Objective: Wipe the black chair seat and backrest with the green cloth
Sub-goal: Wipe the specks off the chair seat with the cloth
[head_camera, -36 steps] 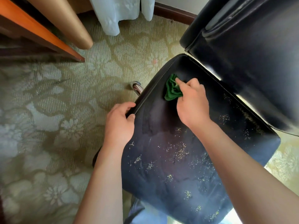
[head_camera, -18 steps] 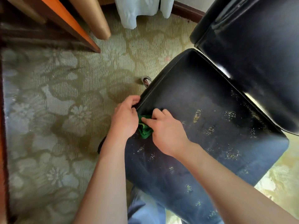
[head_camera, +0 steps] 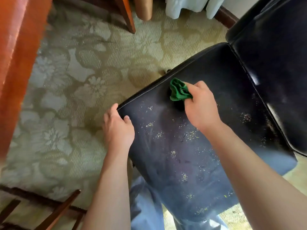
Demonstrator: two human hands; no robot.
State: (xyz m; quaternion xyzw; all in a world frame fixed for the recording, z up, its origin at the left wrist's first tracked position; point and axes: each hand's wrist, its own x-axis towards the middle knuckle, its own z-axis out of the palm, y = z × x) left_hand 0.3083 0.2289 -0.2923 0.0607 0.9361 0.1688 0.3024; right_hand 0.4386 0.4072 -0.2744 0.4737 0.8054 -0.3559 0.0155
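The black chair seat (head_camera: 216, 80) fills the right half of the head view, dotted with several pale specks of dust. Its glossy black backrest (head_camera: 275, 52) rises at the upper right. My right hand (head_camera: 201, 105) grips the bunched green cloth (head_camera: 178, 92) and presses it on the seat near the left edge. My left hand (head_camera: 118, 128) clasps the seat's front left corner, thumb on top and fingers over the rim.
Patterned beige carpet (head_camera: 83, 80) covers the floor to the left. An orange wooden furniture edge (head_camera: 16, 63) runs down the left side, with wooden legs (head_camera: 127, 17) at the top. White fabric (head_camera: 187, 5) hangs at the back. Dark wooden bars (head_camera: 54, 211) lie at the lower left.
My right hand swept the cloth from the seat's far left edge toward the left hand, then back away along the edge. The left hand kept hold of the seat's rim.
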